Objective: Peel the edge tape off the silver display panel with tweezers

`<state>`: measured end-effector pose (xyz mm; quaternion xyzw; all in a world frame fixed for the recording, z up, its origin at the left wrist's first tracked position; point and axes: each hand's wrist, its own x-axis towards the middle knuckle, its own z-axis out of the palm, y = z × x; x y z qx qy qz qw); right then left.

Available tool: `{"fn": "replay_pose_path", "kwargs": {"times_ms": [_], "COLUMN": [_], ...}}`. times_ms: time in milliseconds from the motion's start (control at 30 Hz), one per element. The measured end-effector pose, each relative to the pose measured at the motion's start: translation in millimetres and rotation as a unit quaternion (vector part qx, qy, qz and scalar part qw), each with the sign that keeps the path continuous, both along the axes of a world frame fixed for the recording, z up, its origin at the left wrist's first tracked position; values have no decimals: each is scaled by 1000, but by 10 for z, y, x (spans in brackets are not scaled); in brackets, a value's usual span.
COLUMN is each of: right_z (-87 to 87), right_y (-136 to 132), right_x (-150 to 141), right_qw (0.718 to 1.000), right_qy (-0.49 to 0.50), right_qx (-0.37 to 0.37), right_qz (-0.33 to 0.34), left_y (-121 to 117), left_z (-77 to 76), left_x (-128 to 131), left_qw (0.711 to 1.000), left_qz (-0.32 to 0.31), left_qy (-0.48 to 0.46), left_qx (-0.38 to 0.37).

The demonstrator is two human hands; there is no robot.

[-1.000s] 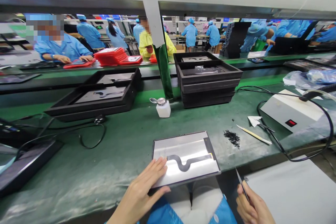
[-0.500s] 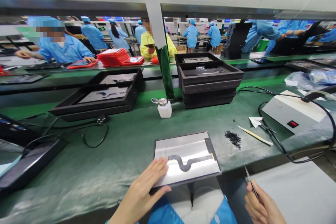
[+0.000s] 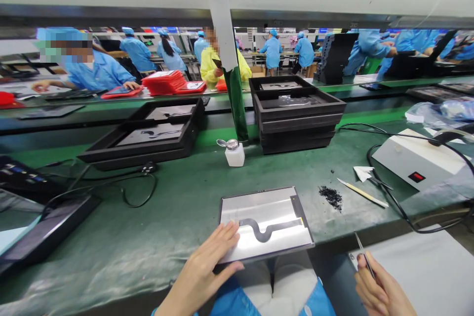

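A thin display panel (image 3: 270, 202), metal back up, lies at the near edge of the green bench. A dark curved flex cable (image 3: 263, 236) runs across its back. My left hand (image 3: 211, 261) rests on the panel's left near corner, fingers stretched flat on top and thumb apart along the near edge. My right hand (image 3: 381, 286) is closed around metal tweezers (image 3: 365, 256), tip pointing up and forward, off the bench's front edge and apart from the panel. Right of the panel lie small black scraps (image 3: 331, 198) and a yellow-handled blade tool (image 3: 363, 193).
A white pump bottle (image 3: 234, 154) stands behind the panel. Black trays (image 3: 296, 128) are stacked at the back, with another tray pair (image 3: 148, 148) to the left. A grey box (image 3: 414, 160) with a red switch and looping black cable is at right. Co-workers sit across the line.
My right hand has moved right with the tweezers, away from the panel. My left hand stays on the panel. The view has shifted slightly.
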<state>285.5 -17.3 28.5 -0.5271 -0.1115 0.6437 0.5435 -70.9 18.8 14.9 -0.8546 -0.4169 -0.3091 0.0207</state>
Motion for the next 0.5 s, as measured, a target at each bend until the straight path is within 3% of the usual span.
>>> {"fn": "replay_pose_path", "kwargs": {"times_ms": [500], "right_z": [-23], "right_y": [59], "right_x": [121], "right_qw": [1000], "right_qy": [3], "right_qx": [3], "right_qz": [-7], "left_y": [-10], "left_z": [-25], "left_x": [-16], "left_qw": [1000], "left_qz": [6], "left_qy": [11], "left_qx": [-13]}}
